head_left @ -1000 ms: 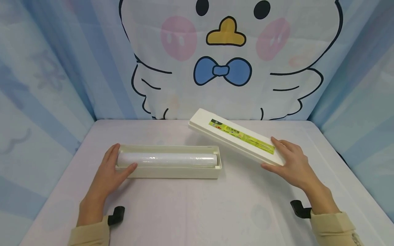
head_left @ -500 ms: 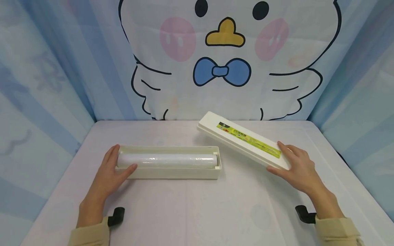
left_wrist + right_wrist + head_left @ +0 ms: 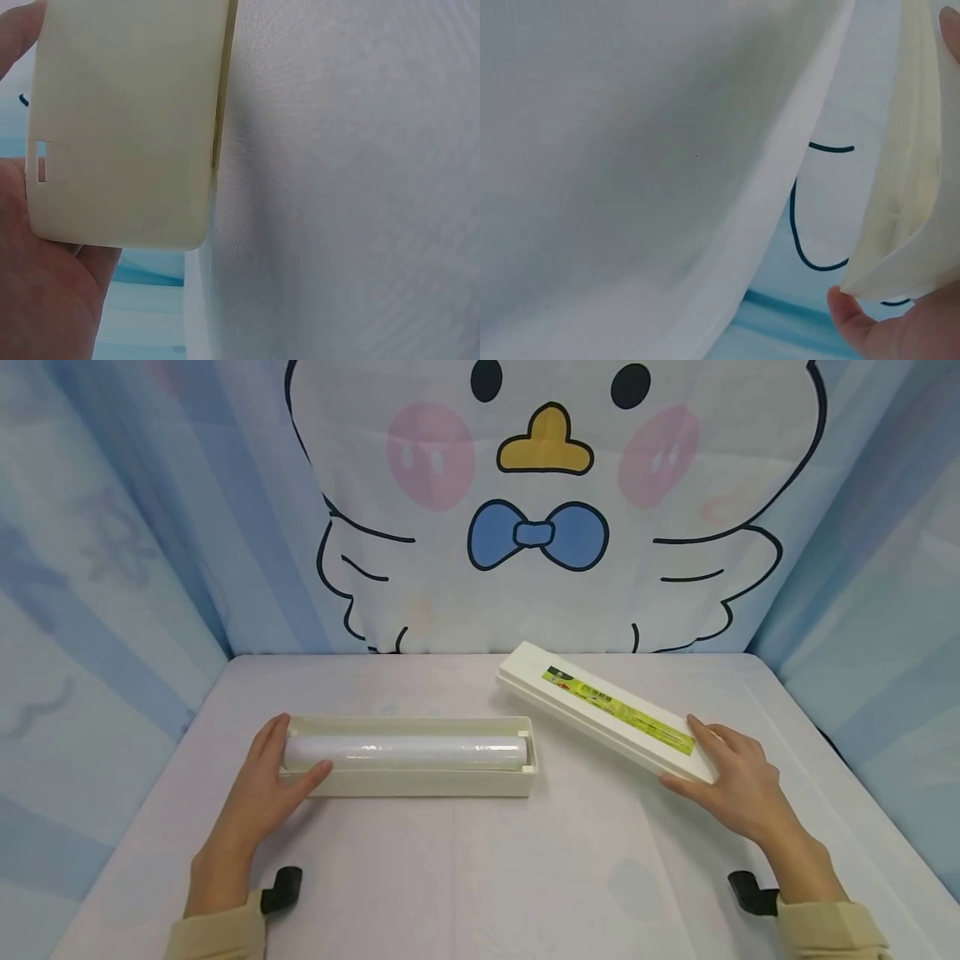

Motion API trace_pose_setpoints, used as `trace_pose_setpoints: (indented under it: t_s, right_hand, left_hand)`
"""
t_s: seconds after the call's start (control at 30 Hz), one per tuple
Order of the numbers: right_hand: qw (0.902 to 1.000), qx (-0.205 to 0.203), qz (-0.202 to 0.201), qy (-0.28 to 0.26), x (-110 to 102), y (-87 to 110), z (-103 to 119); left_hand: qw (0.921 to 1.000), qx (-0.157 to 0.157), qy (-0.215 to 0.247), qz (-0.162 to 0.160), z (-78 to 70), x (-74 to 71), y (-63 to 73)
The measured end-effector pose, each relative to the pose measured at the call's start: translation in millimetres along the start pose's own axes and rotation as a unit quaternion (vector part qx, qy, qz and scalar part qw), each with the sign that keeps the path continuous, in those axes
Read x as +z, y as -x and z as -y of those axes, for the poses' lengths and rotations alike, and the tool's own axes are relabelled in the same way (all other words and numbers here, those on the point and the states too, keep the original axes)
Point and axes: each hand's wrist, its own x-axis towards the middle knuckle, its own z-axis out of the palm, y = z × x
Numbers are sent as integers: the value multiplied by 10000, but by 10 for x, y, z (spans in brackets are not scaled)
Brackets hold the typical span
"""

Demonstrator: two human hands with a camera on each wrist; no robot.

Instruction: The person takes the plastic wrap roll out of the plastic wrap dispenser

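Observation:
In the head view a long cream box [image 3: 427,783] stands on the table, holding a shiny white roll of plastic film [image 3: 420,752]. My left hand [image 3: 258,793] grips the box's left end, thumb over the front edge and fingers at the back. The left wrist view shows the end wall [image 3: 127,135] with a small slot, beside my palm. To the right, my right hand [image 3: 738,789] holds the box lid [image 3: 528,667] by its near right end, thumb and fingers on opposite long sides. The lid slants, a yellow-green label on top. In the right wrist view its hollow underside [image 3: 904,180] is raised off the cloth.
A pale cloth covers the table [image 3: 487,877]. Behind it hangs a curtain [image 3: 540,602] with a cartoon bird, and blue striped curtains [image 3: 97,635] close off both sides. Each wrist carries a black mount [image 3: 283,889] near the sleeve cuff.
My right hand has moved to the right and toward me, carrying the lid away from the box. The left hand and the box have stayed in place.

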Motion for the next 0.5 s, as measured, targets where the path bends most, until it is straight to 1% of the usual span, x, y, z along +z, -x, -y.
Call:
trace_pose_setpoints:
  t_s: [0.2, 0.5]
  right_hand:
    - [9999, 96, 26, 84, 3, 39, -37]
    - [9996, 191, -36, 220, 4, 82, -99]
  left_hand:
    - [10000, 40, 7, -20, 3, -1, 7]
    - [10000, 73, 6, -8, -13, -13, 13]
